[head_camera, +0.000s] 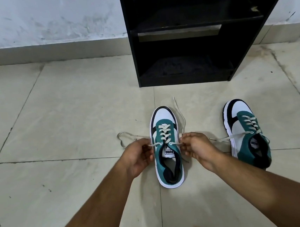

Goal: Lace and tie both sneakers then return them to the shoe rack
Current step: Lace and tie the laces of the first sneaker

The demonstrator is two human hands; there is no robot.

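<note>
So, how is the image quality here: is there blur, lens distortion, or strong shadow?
Head view: soft, even light with only faint shadows under the arms; the rack leans outward, a wide-angle effect; both hands and the near sneaker look fairly sharp; the rack's shelves are too dark to read.

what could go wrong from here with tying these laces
The left hand and right hand pinch the near sneaker's lace close to the top eyelets, so pulling unevenly may leave ends lopsided. The other sneaker is untied; its loose lace end lies beside the right wrist and might snag.
</note>
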